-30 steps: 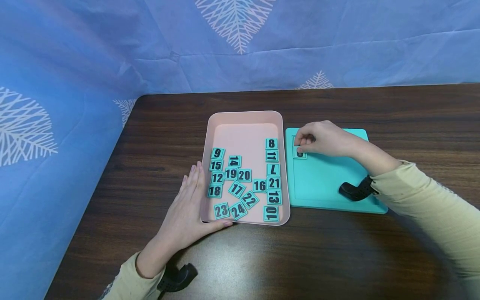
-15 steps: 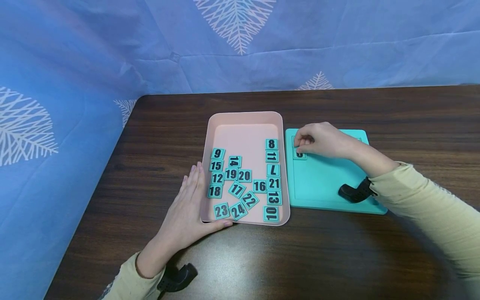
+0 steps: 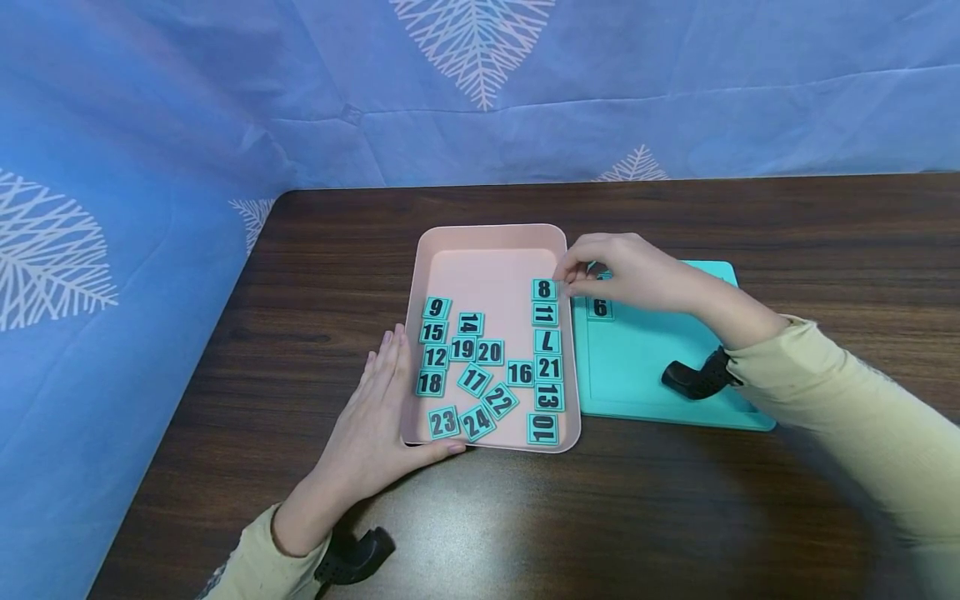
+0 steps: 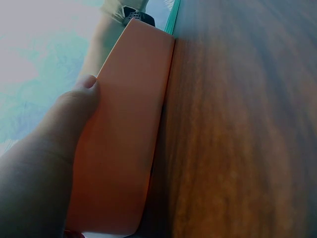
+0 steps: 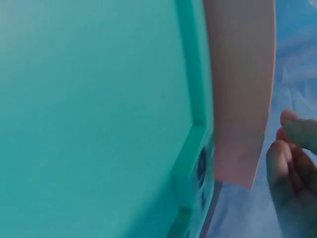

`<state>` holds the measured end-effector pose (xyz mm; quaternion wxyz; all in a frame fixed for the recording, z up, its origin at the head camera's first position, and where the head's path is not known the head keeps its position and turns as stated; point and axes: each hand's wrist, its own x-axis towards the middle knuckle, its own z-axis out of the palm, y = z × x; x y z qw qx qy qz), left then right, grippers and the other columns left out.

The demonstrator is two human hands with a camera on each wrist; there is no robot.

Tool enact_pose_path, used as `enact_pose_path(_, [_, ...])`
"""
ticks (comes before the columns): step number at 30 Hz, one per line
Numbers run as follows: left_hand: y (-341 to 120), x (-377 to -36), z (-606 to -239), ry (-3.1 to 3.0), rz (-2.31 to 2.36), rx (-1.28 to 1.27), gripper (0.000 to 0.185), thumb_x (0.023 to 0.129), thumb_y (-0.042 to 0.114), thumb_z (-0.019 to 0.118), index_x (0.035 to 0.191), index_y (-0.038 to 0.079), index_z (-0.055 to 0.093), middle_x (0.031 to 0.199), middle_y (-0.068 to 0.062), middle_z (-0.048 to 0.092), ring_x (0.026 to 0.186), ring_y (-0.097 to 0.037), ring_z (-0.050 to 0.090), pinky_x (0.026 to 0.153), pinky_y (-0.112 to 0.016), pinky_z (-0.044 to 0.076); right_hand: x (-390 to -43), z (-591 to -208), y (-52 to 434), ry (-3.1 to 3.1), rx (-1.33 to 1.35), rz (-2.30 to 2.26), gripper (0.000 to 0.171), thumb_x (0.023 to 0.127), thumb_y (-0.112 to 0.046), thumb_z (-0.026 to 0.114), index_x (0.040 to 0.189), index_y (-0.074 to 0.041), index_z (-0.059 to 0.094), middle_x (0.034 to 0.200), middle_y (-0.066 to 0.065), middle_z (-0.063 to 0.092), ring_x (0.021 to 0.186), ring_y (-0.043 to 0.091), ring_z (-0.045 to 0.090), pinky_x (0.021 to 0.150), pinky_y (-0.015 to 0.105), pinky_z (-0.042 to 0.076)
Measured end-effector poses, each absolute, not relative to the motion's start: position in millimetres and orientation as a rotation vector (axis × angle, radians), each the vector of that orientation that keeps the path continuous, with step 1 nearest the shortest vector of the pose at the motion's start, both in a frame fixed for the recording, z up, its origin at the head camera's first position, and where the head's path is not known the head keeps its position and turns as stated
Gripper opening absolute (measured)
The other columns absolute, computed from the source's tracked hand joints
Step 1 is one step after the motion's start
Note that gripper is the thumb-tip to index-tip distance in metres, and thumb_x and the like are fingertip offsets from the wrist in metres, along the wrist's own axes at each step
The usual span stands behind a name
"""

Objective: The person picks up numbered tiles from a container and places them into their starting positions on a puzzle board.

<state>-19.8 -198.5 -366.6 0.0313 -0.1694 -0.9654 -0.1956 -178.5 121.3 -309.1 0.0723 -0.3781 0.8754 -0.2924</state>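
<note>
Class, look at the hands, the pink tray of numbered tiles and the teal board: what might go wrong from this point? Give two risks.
1. The right hand reaches over the pink plastic tray's rim towards the teal tile marked 8; tiles 8 and 11 touch, so fingers may disturb tile 11.
2. The arm crosses the teal square board, where tile 6 lies; the sleeve could brush it out of place.

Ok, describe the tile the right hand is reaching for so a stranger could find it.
Find the pink tray left of the teal board. Follow the column of tiles along its right wall to the far end. The top one, tile 8, sits beside the right hand.
</note>
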Motion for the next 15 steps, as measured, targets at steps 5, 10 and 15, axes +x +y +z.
enact_pose_path(5, [-199, -20, -367, -2.971, -0.604, -0.522, 0.128, 0.068, 0.078, 0.062, 0.153, 0.008, -0.004, 0.16, -0.008, 0.001, 0.146, -0.025, 0.004, 0.117, -0.039, 0.009, -179, -307, 107, 2.475, -1.276, -0.891, 0.018, 0.086, -0.004, 0.069, 0.104, -0.006, 0.069, 0.094, 0.001, 0.062, 0.082, 0.011, 0.056, 0.077, 0.031, 0.053])
enact_pose_path(10, [-199, -20, -367, -2.979, -0.607, -0.514, 0.129, 0.068, 0.079, 0.061, 0.153, 0.009, -0.005, 0.16, -0.008, 0.002, 0.146, -0.025, 0.004, 0.117, -0.039, 0.009, -178, -308, 91, 2.325, -1.324, -0.847, 0.023, 0.084, -0.001, 0.071, 0.106, -0.007, 0.069, 0.096, 0.002, 0.064, 0.083, 0.012, 0.055, 0.074, 0.029, 0.051])
enact_pose_path(15, [-199, -21, -367, -2.978, -0.607, -0.511, 0.129, 0.067, 0.079, 0.061, 0.153, 0.009, -0.005, 0.16, -0.008, 0.001, 0.146, -0.025, 0.003, 0.117, -0.039, 0.009, -175, -308, 81, 2.229, -1.347, -0.747, 0.029, 0.081, 0.003, 0.073, 0.108, -0.008, 0.07, 0.1, 0.002, 0.064, 0.085, 0.017, 0.054, 0.076, 0.033, 0.051])
